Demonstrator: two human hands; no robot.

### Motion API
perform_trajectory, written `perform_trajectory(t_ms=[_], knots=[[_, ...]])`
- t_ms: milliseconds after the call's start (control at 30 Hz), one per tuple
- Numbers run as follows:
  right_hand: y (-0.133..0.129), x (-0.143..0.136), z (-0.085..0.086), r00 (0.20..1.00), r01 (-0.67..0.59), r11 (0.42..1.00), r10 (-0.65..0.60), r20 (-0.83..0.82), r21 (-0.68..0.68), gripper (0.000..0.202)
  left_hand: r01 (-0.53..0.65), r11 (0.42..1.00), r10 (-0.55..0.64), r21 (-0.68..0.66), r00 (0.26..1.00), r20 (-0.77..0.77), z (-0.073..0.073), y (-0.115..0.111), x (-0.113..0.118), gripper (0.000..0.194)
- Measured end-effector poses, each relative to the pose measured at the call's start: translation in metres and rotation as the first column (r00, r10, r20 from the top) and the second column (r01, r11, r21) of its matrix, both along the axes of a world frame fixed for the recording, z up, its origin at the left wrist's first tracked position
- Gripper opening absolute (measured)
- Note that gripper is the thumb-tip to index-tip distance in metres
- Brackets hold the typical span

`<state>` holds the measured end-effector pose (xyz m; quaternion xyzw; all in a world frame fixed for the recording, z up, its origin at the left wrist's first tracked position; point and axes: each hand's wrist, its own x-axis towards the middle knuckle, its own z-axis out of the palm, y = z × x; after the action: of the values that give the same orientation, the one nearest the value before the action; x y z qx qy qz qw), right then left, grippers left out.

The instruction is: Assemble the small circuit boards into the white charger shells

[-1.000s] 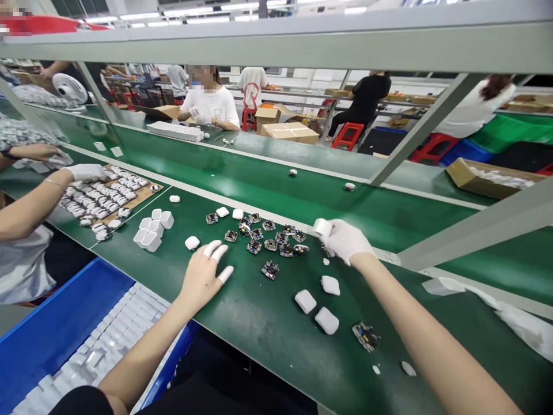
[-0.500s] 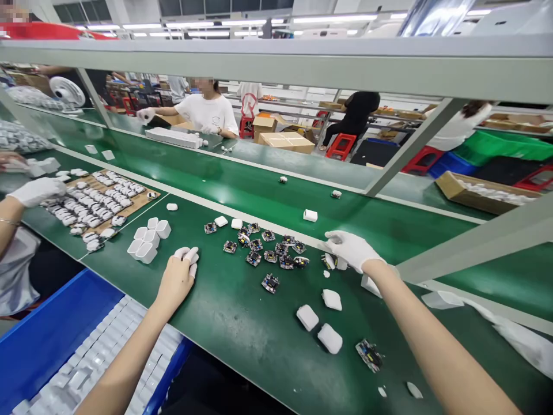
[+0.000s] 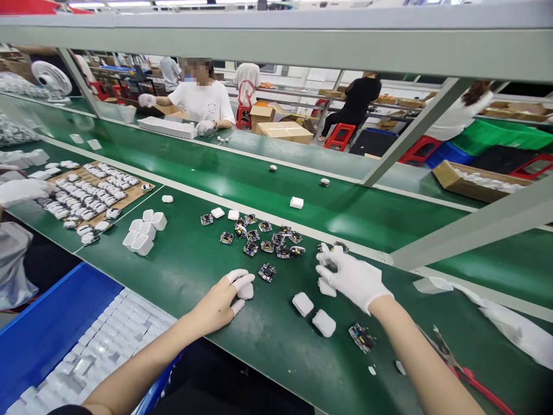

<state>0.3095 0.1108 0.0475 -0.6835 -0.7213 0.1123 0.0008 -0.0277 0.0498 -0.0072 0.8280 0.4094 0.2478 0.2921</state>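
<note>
While the left hand (image 3: 224,300) pinches a white cap (image 3: 246,290), the right hand (image 3: 354,279) is over the green table (image 3: 268,323); whether it holds anything, I cannot tell.

No text, label, brand or number can be read. A small dark print (image 3: 211,108) on the chest of a seated person's white T-shirt (image 3: 199,102) is too tiny to make out. A large reddish mark (image 3: 246,94) on another person's pale shirt (image 3: 253,76) is unclear.
</note>
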Motion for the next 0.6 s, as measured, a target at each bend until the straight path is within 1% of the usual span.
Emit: perform_trajectory(t_ms=[67, 133, 200, 267, 300, 333, 400, 467, 500, 533, 567, 600], knots=[[-0.022, -0.001, -0.007, 0.999, 0.010, 0.999, -0.012, -0.038, -0.047, 0.039, -0.018, 1.000, 0.017, -0.008, 1.000, -0.014, 0.001, 0.000, -0.001, 0.060], [-0.039, -0.002, -0.014, 0.997, 0.023, 0.998, -0.028, -0.071, -0.065, 0.036, -0.059, 0.998, 0.059, 0.013, 0.997, -0.042, 0.005, 0.008, -0.008, 0.058], [-0.049, -0.001, -0.019, 0.994, 0.064, 0.996, -0.069, -0.081, -0.054, 0.034, -0.136, 0.987, 0.145, 0.090, 0.984, -0.104, 0.014, 0.024, -0.021, 0.055], [-0.056, -0.001, -0.022, 0.984, 0.146, 0.988, -0.150, -0.099, -0.042, 0.037, -0.244, 0.945, 0.288, 0.218, 0.936, -0.203, 0.024, 0.046, -0.041, 0.052], [-0.059, -0.002, -0.022, 0.972, 0.194, 0.980, -0.197, -0.127, -0.036, 0.038, -0.300, 0.909, 0.375, 0.289, 0.892, -0.254, 0.029, 0.058, -0.052, 0.049], [-0.062, -0.004, -0.021, 0.956, 0.241, 0.970, -0.242, -0.169, -0.026, 0.040, -0.362, 0.861, 0.471, 0.358, 0.832, -0.292, 0.033, 0.068, -0.065, 0.047], [-0.072, -0.011, -0.019, 0.915, 0.307, 0.952, -0.289, -0.280, 0.019, 0.042, -0.500, 0.735, 0.665, 0.458, 0.665, -0.341, 0.039, 0.085, -0.091, 0.045], [-0.084, -0.022, -0.015, 0.876, 0.320, 0.944, -0.264, -0.403, 0.078, 0.044, -0.612, 0.603, 0.797, 0.511, 0.485, -0.359, 0.039, 0.097, -0.115, 0.043], [-0.090, -0.029, -0.013, 0.846, 0.320, 0.942, -0.238, -0.477, 0.098, 0.046, -0.648, 0.553, 0.833, 0.524, 0.419, -0.361, 0.038, 0.102, -0.125, 0.041], [-0.096, -0.038, -0.012, 0.800, 0.313, 0.945, -0.206, -0.564, 0.098, 0.047, -0.670, 0.518, 0.854, 0.531, 0.375, -0.361, 0.037, 0.106, -0.134, 0.037], [-0.102, -0.046, -0.010, 0.737, 0.297, 0.951, -0.170, -0.654, 0.087, 0.048, -0.681, 0.502, 0.863, 0.533, 0.354, -0.361, 0.035, 0.110, -0.141, 0.033], [-0.108, -0.055, -0.008, 0.666, 0.275, 0.958, -0.133, -0.734, 0.076, 0.048, -0.683, 0.501, 0.863, 0.532, 0.350, -0.364, 0.034, 0.114, -0.147, 0.028]])
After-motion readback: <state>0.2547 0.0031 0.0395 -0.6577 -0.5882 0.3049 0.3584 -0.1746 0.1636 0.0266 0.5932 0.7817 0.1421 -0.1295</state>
